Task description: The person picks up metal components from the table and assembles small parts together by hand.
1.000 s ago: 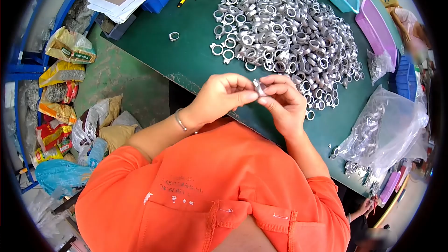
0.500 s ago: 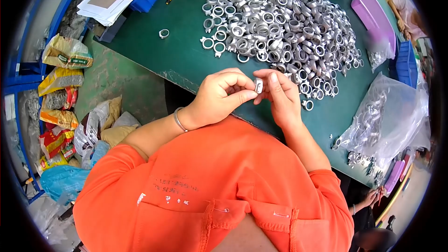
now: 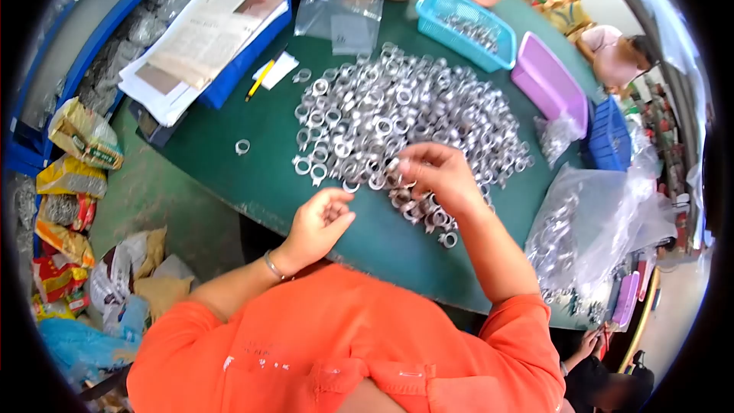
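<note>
A large heap of small grey metal rings (image 3: 375, 118), many with a little lug on the side, lies on the green table. My right hand (image 3: 447, 181) is over the near edge of the heap, thumb and forefinger pinched at a metal ring (image 3: 394, 168), slightly blurred. My left hand (image 3: 317, 223) hovers at the table's near side, fingers loosely curled and thumb apart, with nothing visible in it. Just beyond its fingertips lies another ring at the heap's edge. One single ring (image 3: 242, 147) lies apart on the left.
A yellow pen (image 3: 261, 80), papers (image 3: 200, 38) on a blue bin and a plastic bag (image 3: 339, 24) are at the back left. Behind the heap stand a turquoise basket (image 3: 466, 29) and purple basket (image 3: 549, 84). At right are a blue crate (image 3: 609, 135), a clear bag (image 3: 585, 222) and another person's hand (image 3: 589, 343).
My hands have separated; before, they met around one ring in front of my chest. The right hand has reached forward to the heap, the left drawn back left. The view has tilted up.
</note>
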The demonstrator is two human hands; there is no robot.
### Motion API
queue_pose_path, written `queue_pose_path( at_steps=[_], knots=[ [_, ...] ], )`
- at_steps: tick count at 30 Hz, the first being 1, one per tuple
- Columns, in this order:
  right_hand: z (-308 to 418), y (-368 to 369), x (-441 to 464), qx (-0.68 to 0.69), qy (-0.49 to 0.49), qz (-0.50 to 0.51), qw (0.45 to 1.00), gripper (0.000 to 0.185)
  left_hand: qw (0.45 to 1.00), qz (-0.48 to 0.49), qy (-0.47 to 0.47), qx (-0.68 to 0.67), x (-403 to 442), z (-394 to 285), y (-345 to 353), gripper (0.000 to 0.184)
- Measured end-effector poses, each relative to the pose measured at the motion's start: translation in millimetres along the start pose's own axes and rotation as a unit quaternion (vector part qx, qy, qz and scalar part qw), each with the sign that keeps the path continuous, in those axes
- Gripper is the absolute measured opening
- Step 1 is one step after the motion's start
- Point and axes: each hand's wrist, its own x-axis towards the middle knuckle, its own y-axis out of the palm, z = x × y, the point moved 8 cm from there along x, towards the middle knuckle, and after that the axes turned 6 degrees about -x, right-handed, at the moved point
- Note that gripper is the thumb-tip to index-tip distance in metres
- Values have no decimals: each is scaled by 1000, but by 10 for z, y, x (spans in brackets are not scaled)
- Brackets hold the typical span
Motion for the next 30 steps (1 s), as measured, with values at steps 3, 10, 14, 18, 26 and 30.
queue_pose_path(
  at_steps=[3, 10, 14, 18, 26, 30],
  knots=[
    [474, -737, 456, -9, -70, -120, 990, 25, 1000, -2, -11, -28, -12, 81, -39, 24],
    [809, -1476, 742, 109, -206, -291, 928, 41, 989, -67, 85, 103, -15, -84, -257, 27],
    [619, -471, 405, -276, -198, -129, 932, 14, 918, -157, 169, 321, 126, -487, -524, 61],
    [536, 210, 69, -472, -350, -72, 806, 24, 895, -71, 145, 416, 238, -370, -439, 41],
    [304, 154, 10, -496, -356, -141, 779, 13, 921, -22, 149, 358, 103, -277, -116, 36],
    [34, 67, -99, -210, -233, -103, 944, 15, 953, -36, 140, 267, 62, -291, -42, 35]
  ],
)
